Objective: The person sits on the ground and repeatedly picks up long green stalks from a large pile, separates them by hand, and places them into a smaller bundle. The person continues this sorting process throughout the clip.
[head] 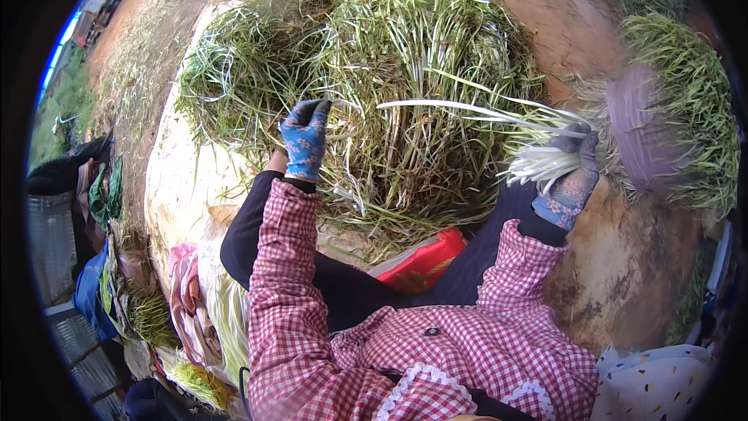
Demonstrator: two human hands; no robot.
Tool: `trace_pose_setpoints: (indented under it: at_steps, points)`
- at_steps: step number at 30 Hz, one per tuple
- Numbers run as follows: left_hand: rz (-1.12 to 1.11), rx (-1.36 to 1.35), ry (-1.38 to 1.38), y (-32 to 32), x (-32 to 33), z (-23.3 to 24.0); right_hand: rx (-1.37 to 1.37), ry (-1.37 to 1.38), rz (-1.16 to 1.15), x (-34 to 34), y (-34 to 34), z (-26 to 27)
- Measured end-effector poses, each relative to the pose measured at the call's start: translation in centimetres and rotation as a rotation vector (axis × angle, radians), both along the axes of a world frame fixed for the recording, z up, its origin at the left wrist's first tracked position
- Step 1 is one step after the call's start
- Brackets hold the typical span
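My right hand point(567, 178), in a knit glove with a blue flowered cuff, grips a bunch of slender white-stemmed stalks point(543, 164) that look like chives. One long stalk point(456, 106) reaches out of that bunch to the left, over the pile. My left hand point(305, 140), in a blue flowered glove with dark fingertips, has its fingers pinched on a thin pale strip point(346, 104) of stalk or leaf. Between and beyond both hands lies a large tangled pile of green stalks point(421, 52), with brown, withered leaves in its near part.
To the right stands a big green bundle point(689, 111) wrapped with a purple band point(637, 128). A red packet point(426, 260) lies between my legs. At left are pale stalks point(227, 310), a pink checked cloth point(190, 304) and a blue bag point(93, 292). A spotted white cloth point(648, 380) is at lower right.
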State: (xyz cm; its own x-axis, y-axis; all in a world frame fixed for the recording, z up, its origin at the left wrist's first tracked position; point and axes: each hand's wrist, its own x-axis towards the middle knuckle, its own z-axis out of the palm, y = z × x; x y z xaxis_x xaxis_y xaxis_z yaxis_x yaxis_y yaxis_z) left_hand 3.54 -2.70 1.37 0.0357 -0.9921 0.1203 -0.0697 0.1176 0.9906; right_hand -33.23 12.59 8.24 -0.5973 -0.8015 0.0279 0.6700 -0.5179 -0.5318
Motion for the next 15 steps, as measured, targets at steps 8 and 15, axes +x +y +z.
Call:
trace_pose_setpoints:
  at_steps: [8,15]
  points:
    - [-0.301,-0.292,-0.065,0.6,-2.1,7.4,0.12,0.061,0.085,2.9,-1.4,0.0]
    - [-0.704,0.527,0.532,12.2,-8.8,-0.1,0.259,0.173,0.07,2.8,-1.9,-0.1]
